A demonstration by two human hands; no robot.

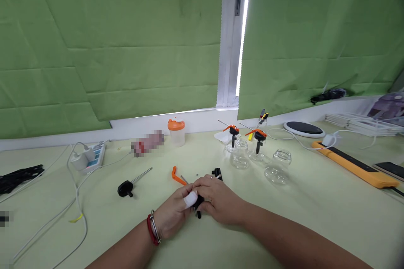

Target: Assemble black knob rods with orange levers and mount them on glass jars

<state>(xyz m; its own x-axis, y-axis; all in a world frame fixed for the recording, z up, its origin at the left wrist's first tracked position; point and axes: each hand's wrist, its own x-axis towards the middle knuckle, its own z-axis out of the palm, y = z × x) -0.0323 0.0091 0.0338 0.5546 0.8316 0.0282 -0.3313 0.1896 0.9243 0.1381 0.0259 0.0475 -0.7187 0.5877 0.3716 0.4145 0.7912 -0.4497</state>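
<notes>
My left hand [172, 214] and my right hand [222, 201] meet near the front of the table, both closed on a black bottle-top part [198, 202]. Fingers cover much of it, and a dark stem points down below them. White tape wraps my left thumb. Just beyond my hands lies an orange lever [177, 176], with a small black fitting [217, 173] by my right fingers. Farther left rests another black top [125, 188] with a thin metal rod. Glass jars [240, 159] stand to the right, near two black tops with orange levers [259, 135].
An orange-lidded cup [176, 133] stands at the back. On the left are a power strip [96, 157] and loose white cables [77, 193]. A yellow-orange bar-shaped device [353, 164], a round black-and-white pad [304, 128] and stacked white frames [360, 122] lie on the right.
</notes>
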